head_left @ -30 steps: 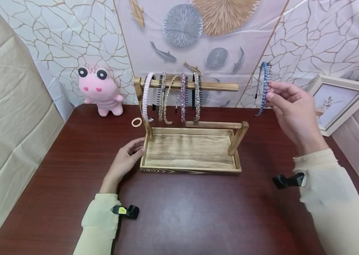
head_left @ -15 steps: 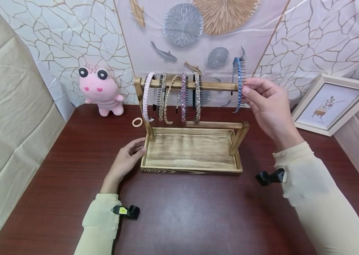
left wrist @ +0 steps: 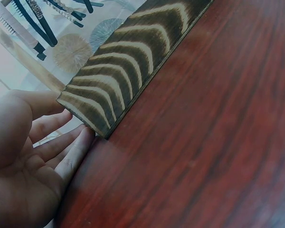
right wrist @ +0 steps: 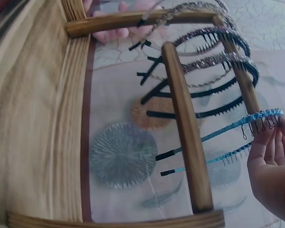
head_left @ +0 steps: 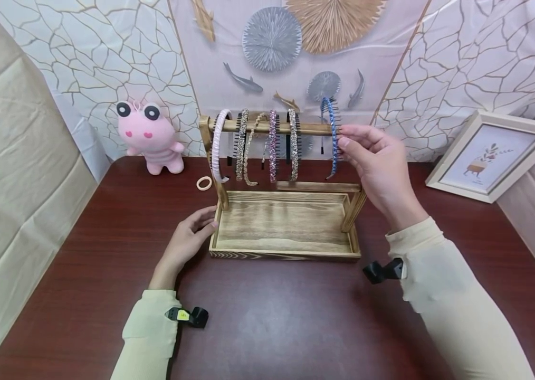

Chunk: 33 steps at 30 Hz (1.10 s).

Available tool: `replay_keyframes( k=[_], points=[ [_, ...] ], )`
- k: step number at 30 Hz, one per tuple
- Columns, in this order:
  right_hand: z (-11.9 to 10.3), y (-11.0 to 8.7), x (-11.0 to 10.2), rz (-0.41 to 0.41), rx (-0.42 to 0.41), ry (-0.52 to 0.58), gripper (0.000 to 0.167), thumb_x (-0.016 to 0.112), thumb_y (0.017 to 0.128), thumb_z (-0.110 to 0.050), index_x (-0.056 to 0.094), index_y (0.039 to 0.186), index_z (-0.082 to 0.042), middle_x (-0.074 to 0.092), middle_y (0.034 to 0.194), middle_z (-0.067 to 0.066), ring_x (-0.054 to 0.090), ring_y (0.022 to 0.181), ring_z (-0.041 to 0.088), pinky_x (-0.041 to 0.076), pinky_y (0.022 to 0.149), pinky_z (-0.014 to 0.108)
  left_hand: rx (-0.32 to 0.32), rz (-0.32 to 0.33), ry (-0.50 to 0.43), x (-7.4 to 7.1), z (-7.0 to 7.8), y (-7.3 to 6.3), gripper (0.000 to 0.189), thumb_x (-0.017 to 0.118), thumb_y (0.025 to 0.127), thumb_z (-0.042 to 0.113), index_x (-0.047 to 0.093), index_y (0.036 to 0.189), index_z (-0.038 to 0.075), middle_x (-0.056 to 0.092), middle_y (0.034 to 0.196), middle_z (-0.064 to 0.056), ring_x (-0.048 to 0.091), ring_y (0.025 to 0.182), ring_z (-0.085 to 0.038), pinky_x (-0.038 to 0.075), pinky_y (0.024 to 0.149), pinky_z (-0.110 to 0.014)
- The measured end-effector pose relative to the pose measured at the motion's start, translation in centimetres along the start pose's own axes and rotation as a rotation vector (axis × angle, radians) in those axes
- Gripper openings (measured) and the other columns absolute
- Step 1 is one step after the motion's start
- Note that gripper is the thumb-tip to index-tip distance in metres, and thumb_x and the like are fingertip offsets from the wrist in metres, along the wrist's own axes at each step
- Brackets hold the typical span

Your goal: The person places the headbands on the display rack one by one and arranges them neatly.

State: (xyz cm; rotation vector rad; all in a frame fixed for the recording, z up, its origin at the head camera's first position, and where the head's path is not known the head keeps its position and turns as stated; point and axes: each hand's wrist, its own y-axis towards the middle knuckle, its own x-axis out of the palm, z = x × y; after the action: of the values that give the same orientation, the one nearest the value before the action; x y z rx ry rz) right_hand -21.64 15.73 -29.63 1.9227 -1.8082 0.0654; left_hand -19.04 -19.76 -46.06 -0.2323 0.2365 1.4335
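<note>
My right hand (head_left: 381, 169) pinches a blue braided headband (head_left: 333, 140) with black comb teeth by its side. The headband hangs around the right end of the upper wooden bar (head_left: 312, 129) of a headband stand; in the right wrist view its two tips point toward the lower bar (right wrist: 187, 128). Further left on the upper bar hang several more: a pale pink wrapped headband (head_left: 219, 145), glittery ones and a purple sequined headband (head_left: 274, 145). My left hand (head_left: 189, 235) rests its fingers against the left end of the stand's wooden tray (head_left: 282, 254), whose dark striped side shows in the left wrist view.
A pink plush toy (head_left: 146, 137) sits at the back left of the dark red table (head_left: 267, 322). Beside the stand's left post lies a small cream ring (head_left: 203, 183). At the right leans a framed picture (head_left: 490, 155). A patterned cloth hangs behind.
My right hand has moved left with the blue headband, bringing it from right of the stand over the upper bar's end and slightly down. My left hand has stayed at the tray.
</note>
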Motion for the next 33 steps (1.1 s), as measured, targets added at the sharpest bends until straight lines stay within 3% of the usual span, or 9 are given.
replay_keyframes(
  k=[4,9,33],
  points=[
    [0.9,-0.3,0.6,0.008,0.007,-0.081,0.013,0.067,0.089,0.007,0.074,0.098,0.0,0.072,0.086,0.006,0.066,0.074,0.012,0.056,0.072,0.021,0.0,0.003,0.004,0.0,0.0,-0.1,0.043,0.063,0.098,0.017,0.056,0.14,0.011,0.062,0.132,-0.015,0.057,0.125,-0.028,0.046,0.102,-0.043],
    [1.8,-0.5,1.3,0.033,0.009,-0.101,0.017,0.065,0.09,0.009,0.074,0.097,-0.004,0.072,0.085,0.003,0.066,0.075,0.009,0.056,0.073,0.02,0.003,-0.003,0.004,0.0,0.0,-0.1,0.044,0.062,0.099,0.018,0.055,0.141,0.01,0.061,0.134,-0.015,0.056,0.126,-0.028,0.046,0.102,-0.043],
    [2.8,-0.7,1.7,0.021,0.045,-0.043,0.018,0.059,0.094,0.006,0.071,0.097,-0.008,0.066,0.09,0.003,0.059,0.081,0.01,0.053,0.071,0.019,-0.006,-0.004,-0.001,-0.1,0.2,-0.1,0.046,0.061,0.099,0.018,0.052,0.144,0.01,0.059,0.137,-0.016,0.054,0.127,-0.029,0.045,0.104,-0.044]
  ],
)
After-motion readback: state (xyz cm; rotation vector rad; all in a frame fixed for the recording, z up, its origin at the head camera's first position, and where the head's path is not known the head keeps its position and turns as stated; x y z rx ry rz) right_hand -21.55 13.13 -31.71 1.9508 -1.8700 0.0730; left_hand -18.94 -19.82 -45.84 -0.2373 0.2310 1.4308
